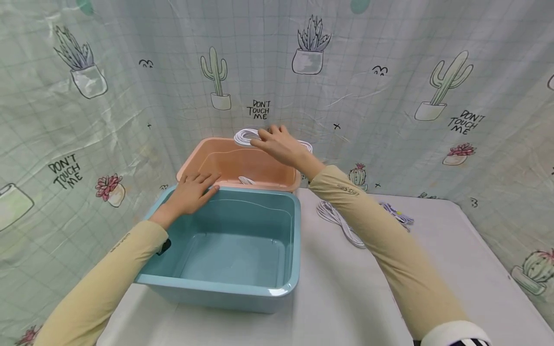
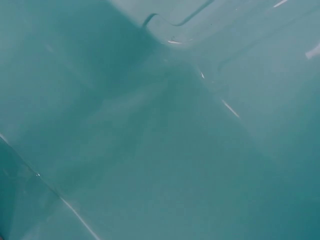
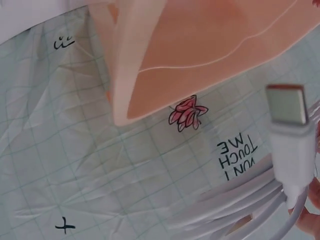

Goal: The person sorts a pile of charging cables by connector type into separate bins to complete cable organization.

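My right hand (image 1: 283, 146) grips a coiled white charging cable (image 1: 245, 136), raised over the far side of the orange bin (image 1: 222, 166). The cable's USB-C plug (image 3: 289, 145) juts out close to the right wrist camera, with fingers (image 3: 311, 220) at the frame's edge. My left hand (image 1: 192, 194) rests on the far rim of the teal bin (image 1: 235, 257), near its left corner, fingers stretched toward the orange bin. Only the teal bin's smooth inside (image 2: 165, 150) shows in the left wrist view. A small piece of white cable (image 1: 246, 180) lies inside the orange bin.
On the white table (image 1: 337, 298), right of the bins, lies a long white cable bundle (image 1: 331, 214), partly covered by my right forearm. Beyond that arm is a purplish cable bundle (image 1: 396, 214). A cactus-print curtain (image 1: 277, 86) hangs behind and around the table.
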`<state>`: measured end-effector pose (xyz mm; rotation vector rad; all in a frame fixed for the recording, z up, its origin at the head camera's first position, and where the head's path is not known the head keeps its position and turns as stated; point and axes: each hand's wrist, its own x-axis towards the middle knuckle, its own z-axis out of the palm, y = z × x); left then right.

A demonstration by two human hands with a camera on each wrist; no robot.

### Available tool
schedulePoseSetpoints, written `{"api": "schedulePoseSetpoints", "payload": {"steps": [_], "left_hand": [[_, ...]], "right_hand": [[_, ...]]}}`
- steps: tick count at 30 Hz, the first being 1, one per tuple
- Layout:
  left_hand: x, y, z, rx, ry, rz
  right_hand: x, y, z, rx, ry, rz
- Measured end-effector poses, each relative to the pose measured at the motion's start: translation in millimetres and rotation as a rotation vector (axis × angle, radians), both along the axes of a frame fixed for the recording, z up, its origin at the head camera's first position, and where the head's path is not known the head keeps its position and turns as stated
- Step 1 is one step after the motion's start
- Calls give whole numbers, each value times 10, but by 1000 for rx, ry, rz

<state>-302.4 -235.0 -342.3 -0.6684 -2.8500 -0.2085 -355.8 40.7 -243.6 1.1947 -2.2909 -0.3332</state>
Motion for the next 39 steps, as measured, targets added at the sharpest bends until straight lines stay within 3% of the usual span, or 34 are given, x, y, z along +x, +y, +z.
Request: {"api": "schedulePoseSetpoints", "payload": {"steps": [9,23,39], "left_hand": [[-30,-2,-11,-2,-3,0],[-49,-7,-9,2,-13,-9],[-13,8,15,-6,-28,9]], "right_hand": [[-27,-167,-37,28,-3,-34],[-181,-250,-111,58,-71,-103],[-171,-275,-126,68,-90,-106]]}}
